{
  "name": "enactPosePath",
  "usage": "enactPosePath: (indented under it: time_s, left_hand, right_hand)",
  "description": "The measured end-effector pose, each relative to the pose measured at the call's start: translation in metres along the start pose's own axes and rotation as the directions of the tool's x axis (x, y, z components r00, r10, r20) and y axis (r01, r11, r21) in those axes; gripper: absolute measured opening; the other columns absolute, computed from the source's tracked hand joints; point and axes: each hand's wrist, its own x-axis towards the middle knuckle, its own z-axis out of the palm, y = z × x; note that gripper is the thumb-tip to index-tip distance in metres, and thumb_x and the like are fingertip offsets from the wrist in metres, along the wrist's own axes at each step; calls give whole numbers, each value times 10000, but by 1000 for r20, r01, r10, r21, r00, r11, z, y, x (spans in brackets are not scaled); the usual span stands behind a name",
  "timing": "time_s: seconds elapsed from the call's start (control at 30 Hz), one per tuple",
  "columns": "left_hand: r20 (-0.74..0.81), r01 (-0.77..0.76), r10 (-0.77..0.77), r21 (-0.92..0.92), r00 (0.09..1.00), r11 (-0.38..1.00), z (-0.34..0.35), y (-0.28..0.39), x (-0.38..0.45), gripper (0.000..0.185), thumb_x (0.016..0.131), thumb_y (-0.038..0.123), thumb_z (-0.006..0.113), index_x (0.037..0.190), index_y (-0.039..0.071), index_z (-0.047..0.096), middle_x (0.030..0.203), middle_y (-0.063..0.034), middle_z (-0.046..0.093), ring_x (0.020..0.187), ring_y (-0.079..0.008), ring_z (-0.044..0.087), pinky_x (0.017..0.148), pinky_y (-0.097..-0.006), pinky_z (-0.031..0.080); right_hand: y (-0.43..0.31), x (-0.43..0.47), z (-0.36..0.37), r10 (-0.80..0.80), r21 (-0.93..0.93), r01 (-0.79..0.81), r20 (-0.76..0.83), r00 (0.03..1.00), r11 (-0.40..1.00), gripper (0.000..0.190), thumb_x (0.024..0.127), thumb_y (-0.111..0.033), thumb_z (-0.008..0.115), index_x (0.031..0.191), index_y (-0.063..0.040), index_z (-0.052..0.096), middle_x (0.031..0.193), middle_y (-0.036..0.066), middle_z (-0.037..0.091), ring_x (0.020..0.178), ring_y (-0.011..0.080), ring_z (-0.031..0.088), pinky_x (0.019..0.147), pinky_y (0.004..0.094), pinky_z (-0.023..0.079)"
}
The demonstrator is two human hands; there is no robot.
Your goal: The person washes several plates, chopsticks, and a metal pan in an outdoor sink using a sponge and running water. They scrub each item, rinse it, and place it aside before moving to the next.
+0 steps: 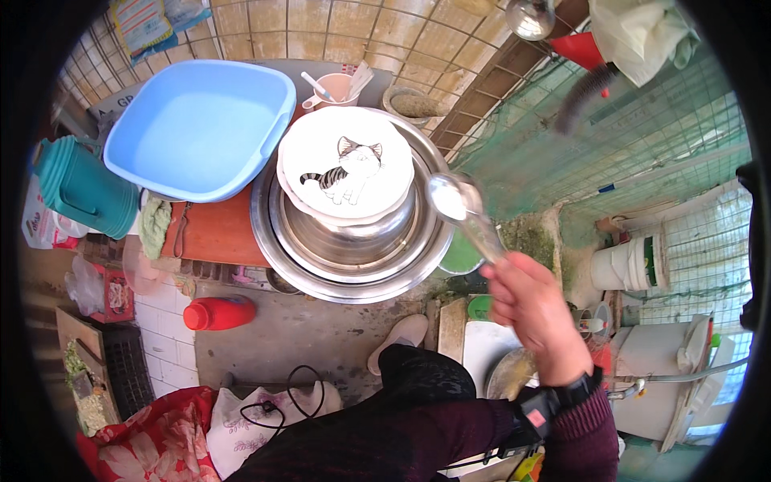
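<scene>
My right hand (533, 304) is shut around the handle of a metal spoon (449, 196). Its bowl points up and left, just off the right rim of a large steel basin (352, 292). Motion blur hides whether a second spoon lies behind it. A smaller steel basin (355, 250) sits nested in the large one. Over the back of both rests a white dish (385, 187) with a striped cat drawn on it, and the edge of another dish shows underneath. My left hand is out of view; a dark purple sleeve (458, 416) crosses the bottom.
Left of the basins stands a light blue plastic tub (193, 129), with a teal bucket (93, 187) beyond. A pink cup (338, 90) and a stone mortar (415, 102) are behind. A red plastic bottle (220, 313) is on the floor side. Green netting (524, 156) hangs at right.
</scene>
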Motion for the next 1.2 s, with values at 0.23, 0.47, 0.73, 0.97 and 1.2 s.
enactPosePath:
  time_s: [0.23, 0.47, 0.73, 0.97, 1.2]
  left_hand:
    - [58, -71, 70, -2, 996, 998, -11, 21, -8, 278, 876, 245, 588, 657, 97, 503, 525, -20, 456, 422, -162, 442, 406, -334, 359]
    - [78, -142, 142, -6, 987, 990, -8, 12, 7, 275, 891, 271, 604, 699, 96, 516, 543, -6, 454, 438, -148, 442, 422, -318, 376]
    - [-22, -136, 134, -208, 991, 969, 3, 1, 80, 253, 906, 287, 627, 761, 101, 535, 575, 17, 461, 464, -127, 446, 452, -298, 404]
    - [-33, -24, 20, -125, 999, 992, 30, -64, 151, 163, 880, 204, 667, 854, 98, 545, 629, 16, 489, 498, -126, 477, 482, -309, 449]
    - [-50, -38, 43, 91, 998, 995, 30, -109, 204, 156, 867, 156, 666, 927, 66, 554, 664, -17, 522, 491, -127, 487, 455, -289, 428]
  right_hand:
    - [-1, 51, 51, 15, -95, -1, 155, 988, 996, 364, 959, -308, 532, 1085, 33, 543, 760, 33, 567, 545, 106, 487, 482, 248, 391]
    - [22, -58, -94, -237, -215, 200, -161, 958, 956, 378, 948, -289, 576, 1206, -13, 556, 971, 109, 672, 740, 161, 663, 600, 242, 499]
    - [244, -256, -267, -195, -291, -282, -927, 321, 914, 382, 920, -324, 610, 1140, -12, 619, 914, 56, 668, 846, 138, 606, 750, 285, 483]
    - [367, -234, -286, 306, 588, 561, -799, 518, 583, 639, 950, -575, 387, 1273, -38, 511, 1202, 144, 571, 1136, 288, 536, 933, 486, 474]
    - [390, -215, -362, 511, 558, 90, -804, 303, 825, 651, 919, -631, 408, 1105, -32, 582, 983, 81, 647, 862, 197, 599, 781, 332, 485]
